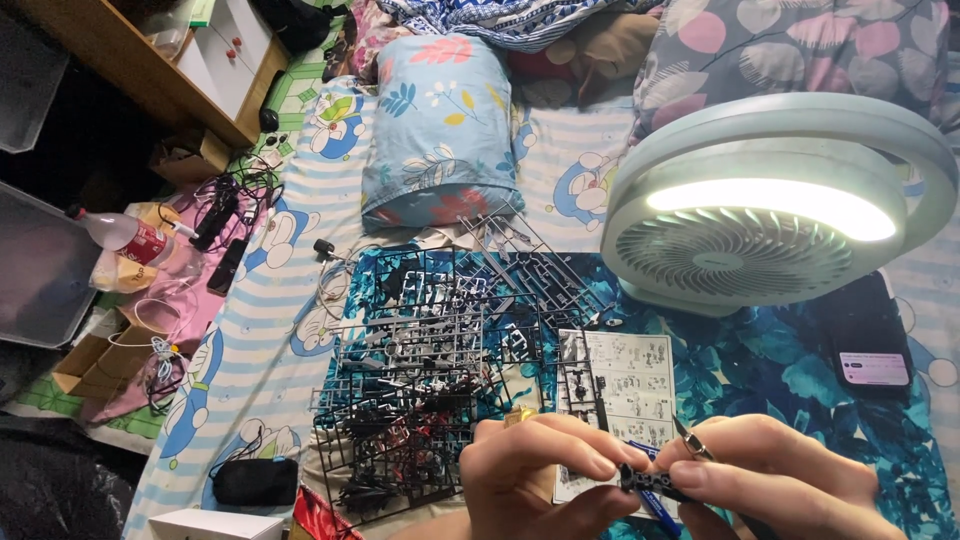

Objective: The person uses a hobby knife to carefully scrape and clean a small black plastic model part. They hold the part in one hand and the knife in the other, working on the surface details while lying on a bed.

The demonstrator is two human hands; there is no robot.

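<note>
Black plastic part point(648, 481) is being pinched between left hand point(540, 470) and right hand point(775, 475), seemingly for fitting, above the instruction sheet point(628, 378).

Dark phone point(872, 335), lit screen, right of fan point(770, 215)

Parts frames point(440, 340) left of instruction sheet point(630, 375), fan point(770, 240) behind.

Both hands meet at the bottom edge, below the instruction sheet point(628, 378): the left hand point(535, 470) and right hand point(770, 475) pinch a small dark plastic part point(652, 482) between their fingers point(600, 462). Left of the sheet lies a heap of grey parts frames point(440, 340); above it stands a lit round fan lamp point(760, 215).
</note>
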